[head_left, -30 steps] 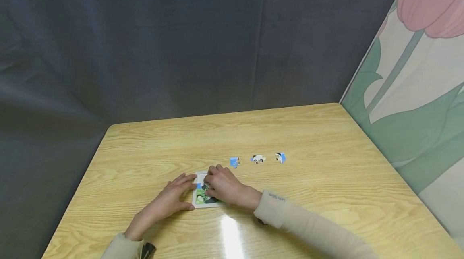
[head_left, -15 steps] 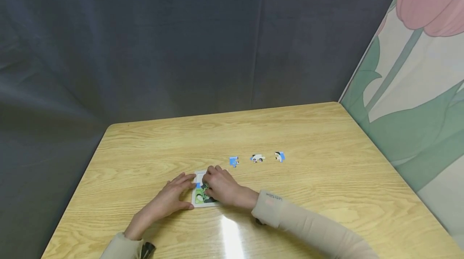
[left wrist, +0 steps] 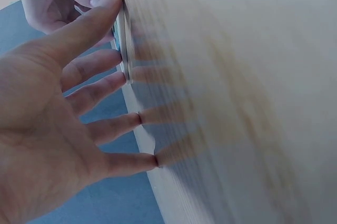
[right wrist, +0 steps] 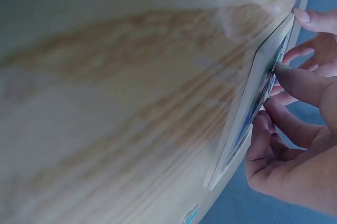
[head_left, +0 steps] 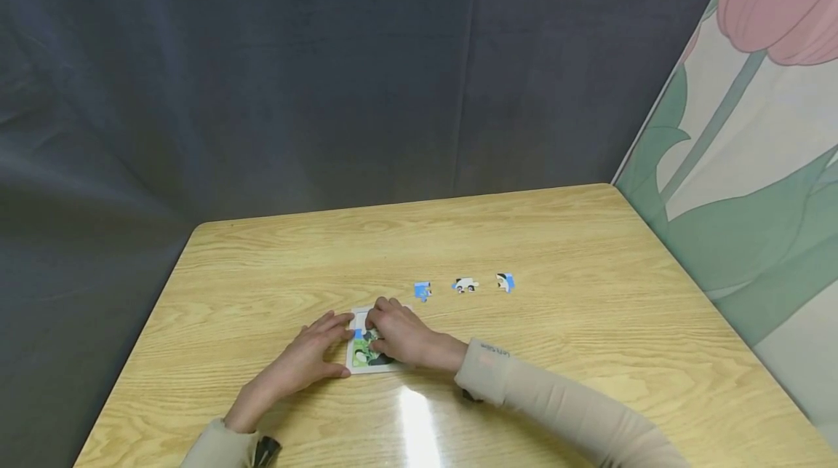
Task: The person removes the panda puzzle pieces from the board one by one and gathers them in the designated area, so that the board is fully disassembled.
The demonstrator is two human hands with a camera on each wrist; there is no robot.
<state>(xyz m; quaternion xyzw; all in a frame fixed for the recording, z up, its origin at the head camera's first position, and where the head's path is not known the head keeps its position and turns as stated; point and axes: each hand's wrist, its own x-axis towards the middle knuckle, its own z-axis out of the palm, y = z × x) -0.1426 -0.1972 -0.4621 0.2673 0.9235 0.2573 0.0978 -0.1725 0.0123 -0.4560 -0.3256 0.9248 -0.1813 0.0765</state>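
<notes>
A small white-framed jigsaw puzzle (head_left: 360, 362) with a green and blue panda picture lies flat on the table. My left hand (head_left: 302, 360) rests along its left side, fingers spread; the thumb touches the near corner and the fingertips meet the left edge. Over the puzzle bends my right hand (head_left: 402, 333), its thumb and curled fingers pinching a puzzle piece at the picture's surface. That hand covers most of the piece and the right part of the board. In the right wrist view, thumb and fingertips touch inside the puzzle frame (right wrist: 231, 145).
Beyond the puzzle lie three loose pieces in a row: a blue piece (head_left: 422, 290), a panda-face piece (head_left: 465, 284) and a white-and-blue piece (head_left: 505, 282). The wooden table (head_left: 556, 235) ends at a dark curtain (head_left: 327, 89), with a flower-patterned wall (head_left: 740, 199) on the right.
The right fingers shift very slightly over the puzzle, where the piece's visible part looks a little different. My left hand and the loose pieces stay in place.
</notes>
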